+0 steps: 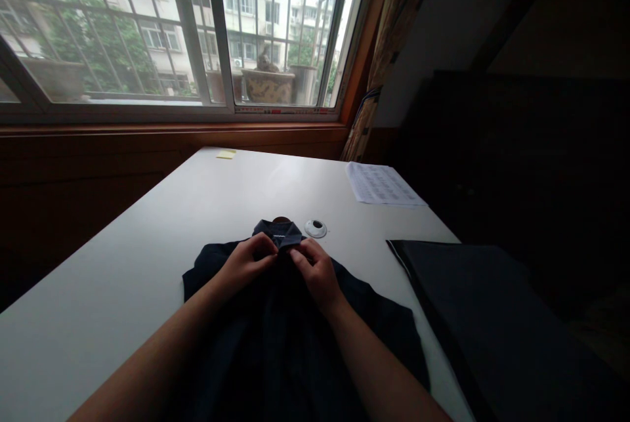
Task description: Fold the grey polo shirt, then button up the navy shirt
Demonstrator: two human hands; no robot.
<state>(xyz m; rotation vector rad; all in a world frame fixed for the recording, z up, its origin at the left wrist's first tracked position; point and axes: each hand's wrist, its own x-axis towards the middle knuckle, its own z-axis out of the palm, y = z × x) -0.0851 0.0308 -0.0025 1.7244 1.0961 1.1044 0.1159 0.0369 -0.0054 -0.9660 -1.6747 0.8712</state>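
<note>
A dark navy collared shirt point(378, 317) lies spread on the white table point(108, 284), its collar point(290, 235) toward the window. My left hand point(253, 254) pinches the shirt's front just below the left collar point. Opposite it, my right hand point(315, 268) pinches the cloth under the right collar point. Only a small gap separates the two hands. A pale label shows inside the neck. Whether a button sits between my fingers is too small to tell. Shadow swallows the lower part of the shirt between my forearms.
Just beyond the collar is a round white ring-shaped piece point(315, 228) with a dark centre. Printed sheets point(384, 184) lie at the far right, a yellow sticky note point(226, 154) at the far left. Dark folded fabric point(472, 304) covers the right edge. A barred window point(221, 28) stands behind.
</note>
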